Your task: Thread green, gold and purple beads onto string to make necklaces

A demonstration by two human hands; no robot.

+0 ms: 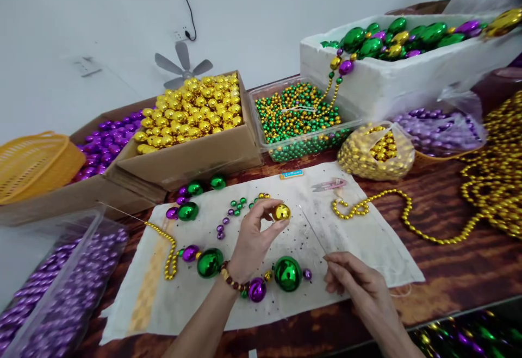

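Between thumb and fingers, my left hand (255,233) grips a shiny gold ball (281,212) above the white cloth (326,292). To its right, my right hand (353,279) pinches a long thin needle (314,231) that points up and left toward the ball, apart from it. Below my hands lie a large green ball (287,273), a purple ball (257,289) and a small purple bead (307,275). Left of my wrist are another large green ball (210,263) and a gold bead strand (169,244). Small green and purple beads lie behind my left hand.
Behind the cloth stand a box of gold balls (187,154), a clear bin of small beads (285,147) and a white foam box (338,75). Pink-handled snips (332,184) lie on the cloth. Bagged purple beads (77,287) sit left; gold strands (493,173) pile right.
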